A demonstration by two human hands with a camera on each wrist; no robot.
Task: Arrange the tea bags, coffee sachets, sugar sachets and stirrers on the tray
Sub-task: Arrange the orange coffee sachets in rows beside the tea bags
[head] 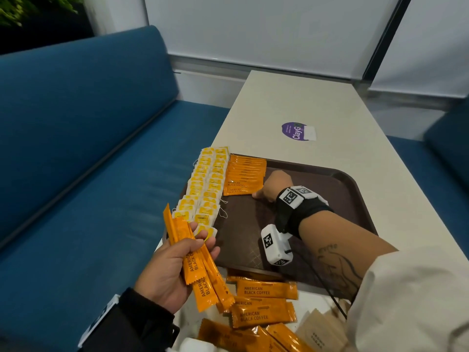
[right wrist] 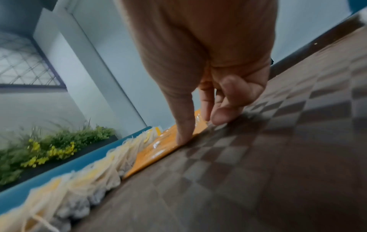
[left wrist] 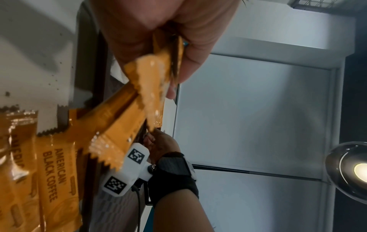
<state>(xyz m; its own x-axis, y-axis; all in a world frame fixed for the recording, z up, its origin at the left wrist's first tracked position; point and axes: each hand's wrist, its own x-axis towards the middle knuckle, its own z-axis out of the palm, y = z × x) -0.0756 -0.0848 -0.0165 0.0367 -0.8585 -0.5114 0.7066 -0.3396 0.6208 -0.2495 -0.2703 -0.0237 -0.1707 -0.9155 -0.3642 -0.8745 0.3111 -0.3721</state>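
Tea bags (head: 206, 189), yellow-and-white paper, lie in two overlapped rows along the brown plastic tray's (head: 337, 189) left edge; count unreadable. Left hand (head: 168, 269) grips roughly four orange coffee sachets (head: 194, 260). Right hand (head: 274, 185), fingers extended, presses the overlapped orange sachet row (head: 245, 175). More sachets on the counter (head: 291, 102), partly cut off. Tray's right half bare.

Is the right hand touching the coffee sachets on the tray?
Touching. The right wrist view shows the right hand with a fingertip pressed on the edge of the coffee sachets on the tray.
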